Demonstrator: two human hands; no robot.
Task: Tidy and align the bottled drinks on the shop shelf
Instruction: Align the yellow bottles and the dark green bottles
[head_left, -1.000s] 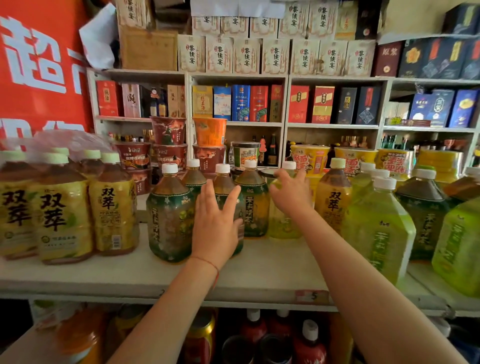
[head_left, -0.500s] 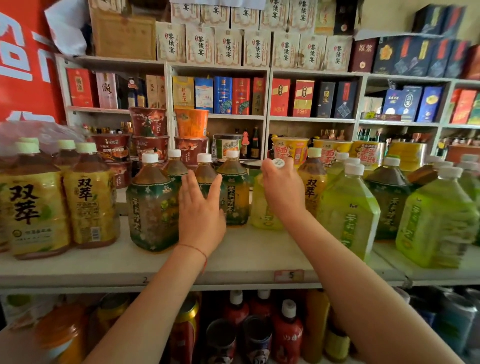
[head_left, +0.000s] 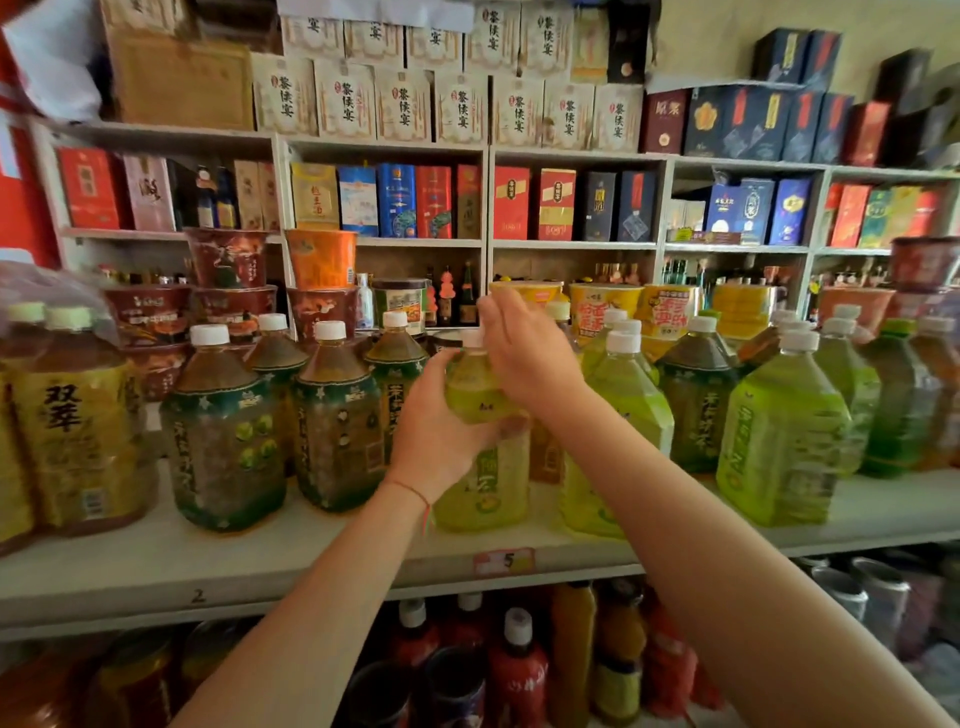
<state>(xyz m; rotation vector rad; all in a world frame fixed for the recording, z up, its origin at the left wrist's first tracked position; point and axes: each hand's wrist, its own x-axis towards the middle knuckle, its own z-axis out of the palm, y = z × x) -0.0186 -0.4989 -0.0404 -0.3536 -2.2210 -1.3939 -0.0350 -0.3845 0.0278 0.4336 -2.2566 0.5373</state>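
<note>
Both hands are on one light green bottle (head_left: 485, 467) near the shelf's (head_left: 156, 566) front edge: my left hand (head_left: 441, 431) grips its shoulder, my right hand (head_left: 524, 353) curls loosely over its cap; remaining rows appear staggered, alignment unfinished.

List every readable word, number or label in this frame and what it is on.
"双萃": yellow-label bottle.
"5": red price tag on the shelf edge.
"2": same shelf edge, left.
"黎侯宴": cream boxes up top.
"原浆": dark red box.
Other bottle labels: too blurred.
</note>
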